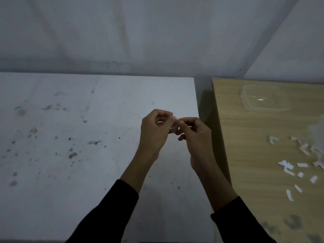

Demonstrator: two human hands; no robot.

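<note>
piece: small clear piece (pixel 174 126), held in the air between both hands, above the white table (pixel 78 120) near its right edge
axis: long axis runs roughly near-to-far in the view, slightly tilted; ends too blurred to tell apart
left hand: left hand (pixel 154 130) curled, thumb and fingertips pinch the piece's left side
right hand: right hand (pixel 196 137) pinches the right side with thumb and forefinger, other fingers loosely curled below
arms: forearms converge from the lower frame, black sleeves (pixel 112 207) end mid-forearm
wood table: wood table (pixel 254 155) just right of the white one, narrow gap between
on it: white scraps (pixel 302 165) near side, clear box (pixel 263 99) far side
</note>
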